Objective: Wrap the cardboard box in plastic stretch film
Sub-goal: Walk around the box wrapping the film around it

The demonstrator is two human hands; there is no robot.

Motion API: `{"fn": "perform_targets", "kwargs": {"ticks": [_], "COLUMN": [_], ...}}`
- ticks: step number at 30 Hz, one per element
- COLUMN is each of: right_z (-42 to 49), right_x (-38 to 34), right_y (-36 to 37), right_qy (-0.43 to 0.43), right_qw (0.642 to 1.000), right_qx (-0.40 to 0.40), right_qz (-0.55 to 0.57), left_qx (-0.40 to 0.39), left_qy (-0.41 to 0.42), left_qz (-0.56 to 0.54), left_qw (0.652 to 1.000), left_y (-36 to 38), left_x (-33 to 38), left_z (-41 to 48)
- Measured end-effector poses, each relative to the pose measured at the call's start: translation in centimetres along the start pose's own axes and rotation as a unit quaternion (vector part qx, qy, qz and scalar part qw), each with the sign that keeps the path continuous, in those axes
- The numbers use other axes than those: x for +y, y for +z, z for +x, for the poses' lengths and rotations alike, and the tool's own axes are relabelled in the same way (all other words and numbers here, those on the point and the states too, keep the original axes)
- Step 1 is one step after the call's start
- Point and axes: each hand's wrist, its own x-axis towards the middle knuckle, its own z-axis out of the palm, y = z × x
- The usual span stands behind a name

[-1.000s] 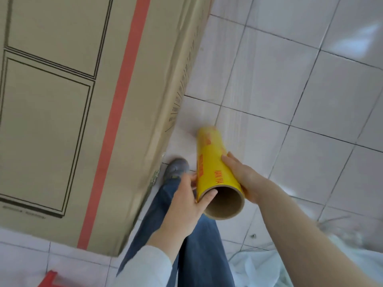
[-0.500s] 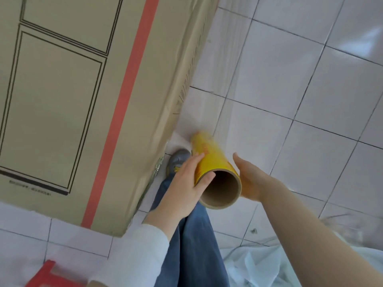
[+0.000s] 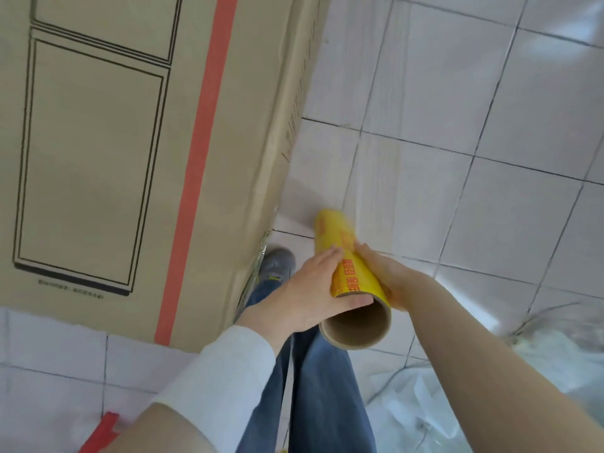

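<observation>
Fingers of my left hand (image 3: 304, 289) lie straight and pressed together along the yellow film roll (image 3: 346, 256) at centre frame, thumb hooked over its near end. My right hand (image 3: 389, 276), off the roll half a second ago, is back against its other side, though I can't tell how its mostly hidden fingers curl. I judge this a regrip to keep paying film round the cardboard box (image 3: 130, 158) at upper left; both forearms reach in from the lower edge.

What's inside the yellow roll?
The roll's open end shows a hollow brown cardboard tube with nothing in it near the mouth. Farther in it is shadowed, so the far end cannot be seen.
</observation>
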Motion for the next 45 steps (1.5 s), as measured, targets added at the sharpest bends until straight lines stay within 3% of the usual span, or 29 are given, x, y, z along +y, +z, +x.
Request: {"fn": "perform_targets", "kwargs": {"ticks": [7,10,12,15,19,22,28,30,34,38,40,42,45], "right_z": [0.2,0.1,0.0,1.0,2.0,1.3,1.7,2.0,2.2,2.9,2.7,3.3,3.8], "right_x": [3.9,5.6,5.9,6.4,7.0,7.2,11.9,13.0,13.7,14.7,15.1,16.0,17.1], "right_y": [0.6,2.7,3.9,5.0,6.2,6.6,6.4,7.8,10.4,11.8,13.3,14.1,14.4], "right_qy": [0.004,-0.002,0.002,0.031,0.027,0.013,0.004,-0.007,-0.018,0.024,0.021,0.007,0.006], "right_qw": [0.998,0.998,0.997,0.999,0.999,1.0,0.993,0.99,0.992,0.996,0.998,0.997,0.99], "right_qx": [0.037,0.022,0.012,0.019,0.019,0.005,0.005,0.004,0.026,0.013,0.008,0.017,0.022], "right_qz": [0.044,0.054,0.071,0.01,-0.034,-0.007,0.116,0.142,0.119,0.087,0.065,0.079,0.142], "left_qx": [0.173,0.181,0.145,0.075,0.072,0.062,0.218,0.234,0.129,0.002,-0.058,-0.08,-0.037], "left_qy": [-0.011,-0.042,-0.077,-0.1,-0.033,0.011,-0.015,-0.045,-0.085,-0.073,-0.046,-0.022,-0.007], "left_qz": [-0.127,-0.217,-0.203,-0.079,-0.013,0.061,-0.087,-0.141,-0.137,-0.128,-0.073,-0.005,0.015], "left_qw": [0.977,0.958,0.965,0.989,0.997,0.996,0.972,0.961,0.978,0.989,0.995,0.997,0.999], "left_y": [2.7,4.8,5.8,5.8,4.3,4.5,7.6,9.5,10.1,7.4,6.4,6.2,6.4], "left_x": [-4.3,-5.0,-5.6,-6.9,-6.6,-6.9,-10.2,-11.1,-13.8,-14.7,-14.6,-14.9,-16.1], "left_z": [-3.8,-6.0,-7.0,-7.3,-5.7,-5.4,-9.1,-10.5,-11.6,-10.7,-9.9,-9.5,-9.6]}}
